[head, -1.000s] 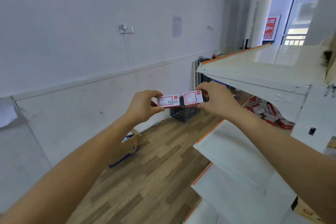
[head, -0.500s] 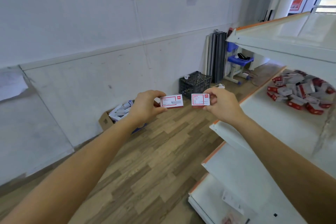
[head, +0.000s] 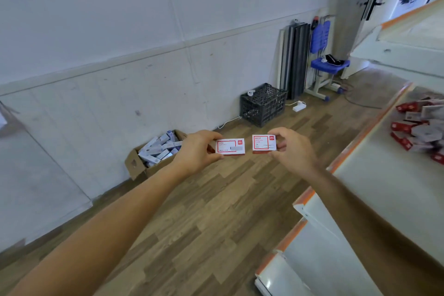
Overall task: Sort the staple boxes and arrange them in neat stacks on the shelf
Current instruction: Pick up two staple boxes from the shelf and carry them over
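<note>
My left hand pinches a white staple box with red print by its left end, held out over the floor. My right hand pinches a second white and red staple box by its right end. A small gap separates the two boxes, both face up. On the white shelf with the orange edge at the right lies a loose pile of red and white staple boxes.
A cardboard box of white packages sits on the wooden floor by the wall. A black plastic crate, dark panels leaning on the wall and a blue chair stand further back. Lower shelf boards jut out at the bottom right.
The view has tilted downward, so the floor and the pile on the shelf now show. The two boxes, nearly touching a second ago, have drawn slightly apart.
</note>
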Action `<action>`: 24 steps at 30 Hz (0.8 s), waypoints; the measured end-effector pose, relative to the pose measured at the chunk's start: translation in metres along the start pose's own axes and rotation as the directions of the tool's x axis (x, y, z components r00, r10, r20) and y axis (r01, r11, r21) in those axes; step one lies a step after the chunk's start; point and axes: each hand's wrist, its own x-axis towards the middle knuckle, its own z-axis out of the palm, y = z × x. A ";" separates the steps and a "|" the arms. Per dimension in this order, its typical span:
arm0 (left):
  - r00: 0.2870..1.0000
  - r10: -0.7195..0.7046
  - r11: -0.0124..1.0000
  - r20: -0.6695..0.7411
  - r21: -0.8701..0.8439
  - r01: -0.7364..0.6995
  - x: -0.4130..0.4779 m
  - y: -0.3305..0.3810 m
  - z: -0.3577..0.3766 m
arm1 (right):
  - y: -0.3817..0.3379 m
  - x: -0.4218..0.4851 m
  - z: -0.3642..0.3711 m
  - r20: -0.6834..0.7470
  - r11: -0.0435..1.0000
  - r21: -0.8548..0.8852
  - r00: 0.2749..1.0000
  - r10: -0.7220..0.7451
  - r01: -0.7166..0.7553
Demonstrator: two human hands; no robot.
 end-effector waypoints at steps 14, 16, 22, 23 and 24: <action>0.993 0.110 0.993 0.051 -0.042 -0.108 0.159 -0.066 0.039 | 0.045 0.129 0.040 -0.034 0.998 -0.053 0.999 0.018 -0.020; 0.985 0.152 0.988 0.077 -0.054 -0.148 0.192 -0.082 0.044 | 0.050 0.151 0.049 -0.064 0.998 -0.053 0.997 0.037 -0.041; 0.934 0.336 0.942 0.125 -0.071 -0.329 0.291 -0.116 0.043 | 0.051 0.217 0.065 -0.177 0.987 -0.015 0.972 0.152 -0.157; 0.922 0.365 0.930 0.130 -0.083 -0.357 0.306 -0.119 0.043 | 0.051 0.227 0.066 -0.190 0.982 -0.015 0.965 0.183 -0.189; 0.911 0.391 0.920 0.133 -0.097 -0.381 0.320 -0.121 0.044 | 0.051 0.234 0.066 -0.207 0.977 -0.014 0.956 0.206 -0.214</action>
